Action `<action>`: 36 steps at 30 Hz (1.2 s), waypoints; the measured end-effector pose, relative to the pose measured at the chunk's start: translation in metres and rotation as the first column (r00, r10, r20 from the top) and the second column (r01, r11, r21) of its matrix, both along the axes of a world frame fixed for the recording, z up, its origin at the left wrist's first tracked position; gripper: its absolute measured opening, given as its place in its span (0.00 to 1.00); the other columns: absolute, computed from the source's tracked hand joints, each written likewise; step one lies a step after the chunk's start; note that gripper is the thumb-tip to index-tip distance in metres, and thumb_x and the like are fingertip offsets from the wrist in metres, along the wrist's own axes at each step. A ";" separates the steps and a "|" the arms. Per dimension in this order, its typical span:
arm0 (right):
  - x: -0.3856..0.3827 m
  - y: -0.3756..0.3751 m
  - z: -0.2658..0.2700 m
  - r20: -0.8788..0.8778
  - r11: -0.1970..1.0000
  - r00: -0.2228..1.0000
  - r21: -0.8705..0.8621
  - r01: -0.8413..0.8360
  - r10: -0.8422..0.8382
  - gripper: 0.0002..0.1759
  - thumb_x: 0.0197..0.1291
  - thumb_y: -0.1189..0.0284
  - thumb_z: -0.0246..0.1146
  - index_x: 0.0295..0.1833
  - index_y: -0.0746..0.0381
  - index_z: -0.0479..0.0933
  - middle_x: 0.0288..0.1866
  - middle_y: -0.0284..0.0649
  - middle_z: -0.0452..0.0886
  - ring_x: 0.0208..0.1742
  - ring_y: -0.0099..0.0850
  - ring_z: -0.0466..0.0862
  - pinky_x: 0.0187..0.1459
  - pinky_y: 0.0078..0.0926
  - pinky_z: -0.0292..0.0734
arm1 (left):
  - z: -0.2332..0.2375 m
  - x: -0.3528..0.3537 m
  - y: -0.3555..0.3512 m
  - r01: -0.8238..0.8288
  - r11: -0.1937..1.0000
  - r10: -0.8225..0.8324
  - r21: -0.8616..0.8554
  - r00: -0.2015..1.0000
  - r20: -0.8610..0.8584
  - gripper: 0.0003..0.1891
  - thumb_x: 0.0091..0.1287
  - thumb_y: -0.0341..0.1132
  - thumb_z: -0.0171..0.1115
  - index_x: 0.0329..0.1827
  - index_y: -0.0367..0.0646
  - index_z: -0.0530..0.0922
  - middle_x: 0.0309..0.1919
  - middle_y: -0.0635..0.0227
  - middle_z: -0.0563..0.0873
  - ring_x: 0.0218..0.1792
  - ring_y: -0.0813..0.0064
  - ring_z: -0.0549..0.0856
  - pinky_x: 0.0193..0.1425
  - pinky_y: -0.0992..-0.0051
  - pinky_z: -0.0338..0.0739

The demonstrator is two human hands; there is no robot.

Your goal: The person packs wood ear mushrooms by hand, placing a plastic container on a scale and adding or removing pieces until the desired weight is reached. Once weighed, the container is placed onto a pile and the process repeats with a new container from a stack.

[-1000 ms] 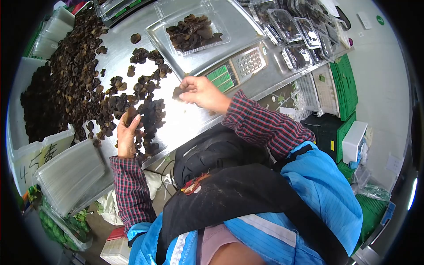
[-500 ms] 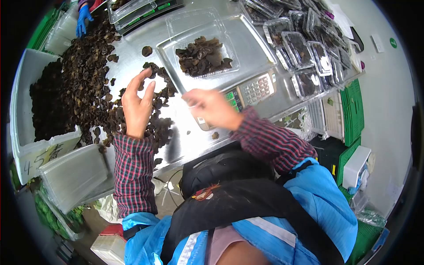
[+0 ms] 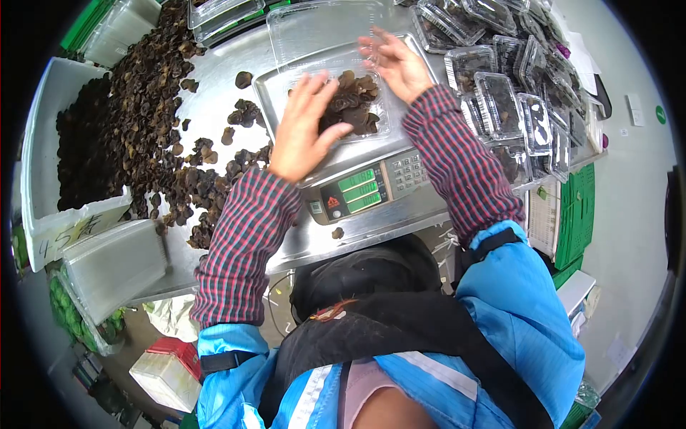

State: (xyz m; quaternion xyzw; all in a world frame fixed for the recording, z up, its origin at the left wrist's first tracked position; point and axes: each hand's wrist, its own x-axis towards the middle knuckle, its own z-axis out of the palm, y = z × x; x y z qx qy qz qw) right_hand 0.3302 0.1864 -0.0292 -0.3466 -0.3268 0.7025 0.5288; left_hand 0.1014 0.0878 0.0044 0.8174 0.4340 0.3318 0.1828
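Observation:
A clear plastic clamshell box [image 3: 386, 123] with its lid [image 3: 314, 36] folded back sits on the metal pan of a digital scale [image 3: 330, 201]. Dark brown wood ear mushrooms [image 3: 357, 104] are heaped inside it. My left hand [image 3: 304, 132] reaches over the box's left side, fingers stretched out and covering part of the heap. At the far right corner of the box is my right hand [image 3: 399, 66], fingers spread with nothing visible in them. Green digits light up the scale's display.
Loose mushrooms [image 3: 146, 93] spread across the steel table to the left, beside a white foam box [image 3: 43, 150] full of them. Filled, closed clamshells [image 3: 500, 104] pile up at the right. Stacked plastic lids or trays [image 3: 118, 264] stand at the front left edge.
Both hands have moved forward from the scale's near side to the box. The display is now uncovered. A blue-gloved hand at the far left has left the view.

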 end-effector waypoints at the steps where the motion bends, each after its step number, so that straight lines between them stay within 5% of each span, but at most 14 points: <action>1: 0.005 -0.010 0.009 0.160 0.996 0.986 0.080 0.029 -0.041 0.27 0.65 0.77 0.47 0.70 0.65 0.63 0.66 0.48 0.72 0.64 0.36 0.74 0.65 0.35 0.69 | 0.006 -0.011 -0.007 -0.080 0.997 0.081 -0.013 0.991 0.103 0.29 0.61 0.38 0.69 0.66 0.44 0.73 0.68 0.56 0.71 0.70 0.57 0.66 0.73 0.62 0.60; 2: 0.022 -0.016 0.000 0.419 0.981 0.906 0.192 -0.030 -0.054 0.26 0.64 0.74 0.49 0.69 0.63 0.68 0.64 0.45 0.74 0.64 0.35 0.73 0.66 0.36 0.67 | 0.003 -0.027 -0.010 -0.189 0.982 0.188 -0.008 0.972 0.139 0.25 0.65 0.40 0.65 0.64 0.40 0.73 0.63 0.56 0.74 0.65 0.58 0.72 0.68 0.62 0.67; 4: 0.039 -0.052 0.031 0.871 0.847 0.479 0.332 -0.416 -0.106 0.29 0.62 0.71 0.51 0.70 0.59 0.68 0.60 0.43 0.75 0.60 0.32 0.75 0.64 0.34 0.69 | 0.006 -0.051 -0.021 -0.322 0.797 0.494 -0.511 0.834 0.244 0.22 0.69 0.37 0.61 0.63 0.36 0.72 0.54 0.55 0.80 0.52 0.64 0.82 0.53 0.67 0.79; 5: 0.044 -0.065 0.028 0.923 0.800 0.374 0.294 -0.523 -0.095 0.30 0.59 0.72 0.52 0.70 0.57 0.68 0.55 0.41 0.77 0.57 0.32 0.76 0.62 0.32 0.72 | 0.002 -0.057 -0.023 -0.321 0.796 0.495 -0.514 0.833 0.246 0.22 0.69 0.37 0.61 0.63 0.36 0.72 0.54 0.55 0.80 0.52 0.64 0.82 0.53 0.67 0.79; 6: 0.046 -0.078 0.022 0.960 0.748 0.263 0.243 -0.617 -0.096 0.31 0.57 0.74 0.52 0.70 0.56 0.69 0.50 0.40 0.79 0.54 0.31 0.77 0.59 0.31 0.74 | -0.006 -0.061 -0.023 -0.123 0.657 0.457 -0.744 0.850 0.263 0.20 0.70 0.34 0.60 0.61 0.34 0.72 0.48 0.56 0.82 0.45 0.67 0.84 0.44 0.71 0.80; 7: 0.038 -0.093 0.021 0.854 0.853 0.496 0.136 -0.504 0.156 0.34 0.58 0.77 0.53 0.73 0.50 0.65 0.42 0.38 0.81 0.42 0.26 0.79 0.45 0.25 0.80 | -0.009 -0.062 -0.023 0.087 0.445 0.420 -0.891 0.859 0.293 0.17 0.70 0.32 0.59 0.58 0.32 0.71 0.42 0.56 0.83 0.38 0.71 0.86 0.35 0.76 0.81; 8: 0.034 -0.100 0.026 0.857 0.856 0.492 0.136 -0.500 0.152 0.34 0.58 0.77 0.53 0.73 0.50 0.65 0.42 0.38 0.81 0.42 0.26 0.79 0.45 0.25 0.80 | -0.011 -0.060 -0.022 0.094 0.446 0.414 -0.890 0.860 0.298 0.17 0.70 0.32 0.59 0.58 0.32 0.71 0.42 0.56 0.83 0.38 0.71 0.86 0.35 0.76 0.81; 10: 0.023 -0.109 0.042 0.619 0.922 0.686 -0.206 -0.328 0.382 0.37 0.61 0.79 0.53 0.76 0.48 0.58 0.33 0.36 0.80 0.32 0.20 0.79 0.32 0.17 0.78 | -0.011 -0.054 -0.021 0.102 0.445 0.481 -0.890 0.811 0.333 0.15 0.67 0.26 0.61 0.53 0.33 0.69 0.36 0.57 0.84 0.32 0.73 0.86 0.27 0.80 0.80; 11: 0.020 -0.111 0.038 0.611 0.939 0.715 -0.176 -0.295 0.339 0.37 0.64 0.78 0.54 0.77 0.47 0.55 0.29 0.36 0.79 0.26 0.17 0.77 0.24 0.11 0.73 | -0.013 -0.054 -0.019 0.108 0.446 0.473 -0.889 0.814 0.336 0.15 0.67 0.26 0.61 0.53 0.33 0.69 0.36 0.57 0.84 0.32 0.73 0.86 0.27 0.80 0.80; 16: 0.008 -0.116 0.029 0.627 0.974 0.746 -0.162 -0.159 0.226 0.38 0.65 0.75 0.59 0.78 0.52 0.51 0.30 0.37 0.79 0.23 0.17 0.75 0.24 0.11 0.75 | -0.018 -0.060 -0.011 0.193 0.399 0.452 -0.897 0.810 0.375 0.13 0.64 0.25 0.63 0.47 0.37 0.69 0.34 0.57 0.88 0.19 0.79 0.82 0.19 0.81 0.74; 19: 0.009 -0.128 0.038 0.713 0.989 0.692 -0.148 -0.007 0.112 0.38 0.63 0.74 0.63 0.76 0.56 0.55 0.34 0.36 0.80 0.27 0.17 0.77 0.26 0.10 0.73 | -0.004 -0.061 -0.022 0.056 0.434 0.400 -0.899 0.882 0.248 0.22 0.65 0.31 0.64 0.59 0.36 0.67 0.41 0.60 0.86 0.26 0.79 0.84 0.25 0.78 0.76; 22: 0.031 -0.145 0.046 0.699 0.992 0.711 -0.025 0.121 -0.069 0.33 0.62 0.75 0.64 0.72 0.59 0.62 0.39 0.38 0.81 0.31 0.18 0.78 0.31 0.15 0.78 | 0.017 -0.083 -0.044 0.053 0.562 0.407 -0.825 0.851 0.332 0.25 0.67 0.38 0.63 0.63 0.38 0.67 0.43 0.63 0.84 0.33 0.80 0.83 0.29 0.78 0.76; 28: 0.065 -0.185 0.062 0.732 0.974 0.672 -0.056 0.219 -0.109 0.25 0.64 0.67 0.63 0.65 0.64 0.71 0.44 0.34 0.83 0.35 0.16 0.78 0.37 0.11 0.75 | 0.001 -0.156 -0.072 0.071 0.521 0.485 -0.850 0.795 0.364 0.17 0.68 0.39 0.62 0.56 0.40 0.75 0.43 0.69 0.85 0.33 0.85 0.81 0.29 0.85 0.74; 36: 0.064 -0.186 0.073 0.747 0.982 0.651 0.010 0.190 -0.133 0.23 0.64 0.65 0.62 0.63 0.62 0.74 0.43 0.33 0.84 0.36 0.15 0.78 0.40 0.14 0.74 | 0.006 -0.155 -0.083 0.114 0.524 0.476 -0.844 0.782 0.401 0.15 0.69 0.36 0.62 0.55 0.41 0.76 0.42 0.70 0.85 0.32 0.86 0.81 0.30 0.86 0.75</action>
